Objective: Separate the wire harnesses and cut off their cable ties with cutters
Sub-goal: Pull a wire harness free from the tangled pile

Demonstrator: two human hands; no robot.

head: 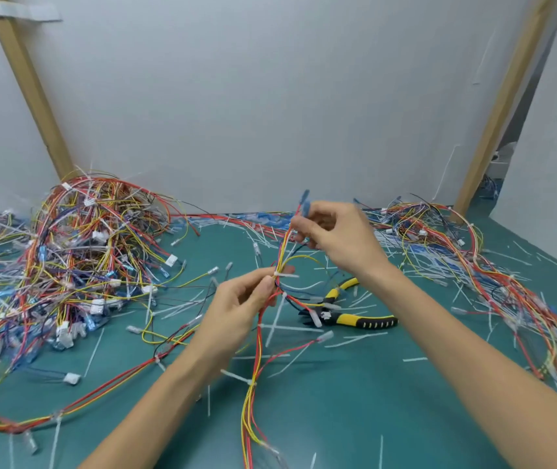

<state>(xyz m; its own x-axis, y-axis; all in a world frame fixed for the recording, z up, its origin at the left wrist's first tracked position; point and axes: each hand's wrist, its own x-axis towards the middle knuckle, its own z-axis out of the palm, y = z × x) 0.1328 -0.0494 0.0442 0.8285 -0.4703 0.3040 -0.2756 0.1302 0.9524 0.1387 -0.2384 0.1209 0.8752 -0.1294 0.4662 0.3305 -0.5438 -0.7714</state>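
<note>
Harness (pixel 257 346): centre frame, long axis near upright; left hand (pixel 241 302) pinched it at a cable tie (pixel 286 275), right hand (pixel 336 231) pinched its upper end; cutters (pixel 338 318) lay lower right (nearer the right hand)

Counter (pixel 355 418): teal-green matte top, filling the lower half of the view and running back to the wall.
Back wall (pixel 253 96): plain white panel, upright at the counter's far edge.
Left post (pixel 29 86): tan, slanting from the upper left down to the counter.
Right post (pixel 504 103): the same tan, slanting down from the upper right.
Tape (pixel 16 11): white strip across the left post's top.
Side panel (pixel 554 164): white, right of the right post.
Gap (pixel 507 143): dim narrow opening between right post and side panel.
Light: soft and even.
</note>
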